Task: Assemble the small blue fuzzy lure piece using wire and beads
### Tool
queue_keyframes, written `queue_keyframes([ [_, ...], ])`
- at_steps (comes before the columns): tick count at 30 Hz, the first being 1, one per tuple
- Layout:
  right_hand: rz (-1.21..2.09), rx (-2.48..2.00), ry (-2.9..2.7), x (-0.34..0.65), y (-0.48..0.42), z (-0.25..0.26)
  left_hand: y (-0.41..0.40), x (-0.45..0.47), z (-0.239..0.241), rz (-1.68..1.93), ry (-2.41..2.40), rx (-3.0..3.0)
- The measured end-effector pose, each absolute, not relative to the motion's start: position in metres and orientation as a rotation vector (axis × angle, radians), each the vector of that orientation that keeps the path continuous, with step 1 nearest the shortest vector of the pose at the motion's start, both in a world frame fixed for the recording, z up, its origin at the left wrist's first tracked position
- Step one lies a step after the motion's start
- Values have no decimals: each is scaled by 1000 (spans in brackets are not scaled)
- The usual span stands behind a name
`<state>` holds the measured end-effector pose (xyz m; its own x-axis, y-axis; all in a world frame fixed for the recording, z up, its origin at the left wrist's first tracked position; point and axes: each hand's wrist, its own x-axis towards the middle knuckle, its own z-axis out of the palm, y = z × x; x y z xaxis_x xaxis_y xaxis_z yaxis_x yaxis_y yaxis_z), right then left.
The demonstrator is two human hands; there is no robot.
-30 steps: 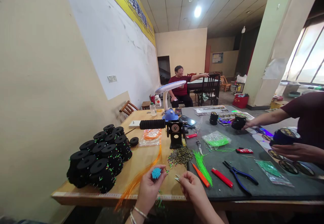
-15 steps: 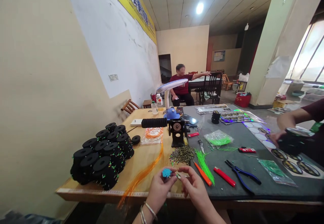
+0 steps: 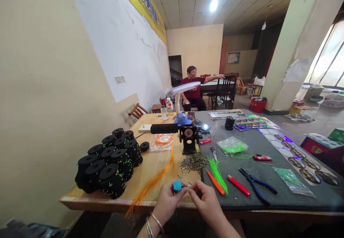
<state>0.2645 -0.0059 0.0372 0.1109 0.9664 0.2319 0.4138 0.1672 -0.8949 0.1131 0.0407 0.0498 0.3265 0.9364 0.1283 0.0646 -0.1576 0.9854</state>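
Note:
My left hand (image 3: pixel 168 200) is closed around a small blue foam block (image 3: pixel 177 185) near the table's front edge. My right hand (image 3: pixel 205 200) pinches a tiny pale piece (image 3: pixel 189 185) right beside the block, fingertips almost touching the left hand. Just beyond the hands lie a heap of small dark beads (image 3: pixel 192 162), a bundle of green strands (image 3: pixel 216 171) and a bundle of orange strands (image 3: pixel 153 182).
A stack of black foam spools (image 3: pixel 109 164) fills the left of the wooden table (image 3: pixel 150 168). A black winder stand (image 3: pixel 188 139), red lighters (image 3: pixel 238 185), blue pliers (image 3: pixel 258 186) and plastic bags lie on the dark mat (image 3: pixel 258 159). A seated person (image 3: pixel 192 93) is far behind.
My hands have come together, the right pinch now against the blue block. The co-worker's arms and black spool at the right have left the view.

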Motion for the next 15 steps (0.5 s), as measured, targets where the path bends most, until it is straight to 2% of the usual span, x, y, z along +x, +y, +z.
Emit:
queue_keyframes([
  [9,685,-1433,-1380,288,-4,40,42,107,49,1071,1048,1461],
  [15,836,-1423,-1316,273,-4,29,39,117,32,1213,1063,1401],
])
